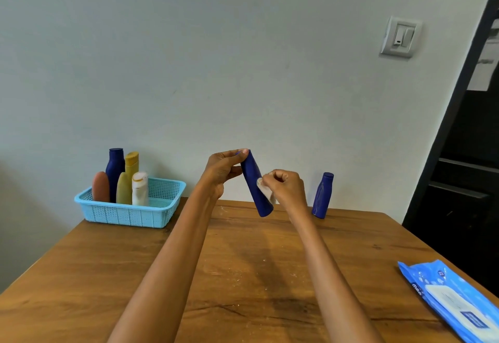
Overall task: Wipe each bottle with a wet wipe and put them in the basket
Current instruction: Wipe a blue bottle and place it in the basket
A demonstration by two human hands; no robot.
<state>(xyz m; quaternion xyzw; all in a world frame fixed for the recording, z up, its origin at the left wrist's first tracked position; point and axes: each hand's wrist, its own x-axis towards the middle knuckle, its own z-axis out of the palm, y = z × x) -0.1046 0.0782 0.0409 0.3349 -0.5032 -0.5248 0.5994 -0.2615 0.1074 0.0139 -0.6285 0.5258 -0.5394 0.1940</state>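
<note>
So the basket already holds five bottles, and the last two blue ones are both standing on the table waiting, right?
Not quite. Only one blue bottle stands on the table; the head view shows the other blue bottle held up by the left hand. The basket does hold five.

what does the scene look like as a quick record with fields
left hand: left hand grips the top end of the held bottle, tilted above the table
right hand: right hand presses a wipe to the bottle's side
basket: basket at the table's far left, five bottles upright inside
waiting: blue bottle upright on the table, far right
wipes pack: pack lying at the near right edge
</note>
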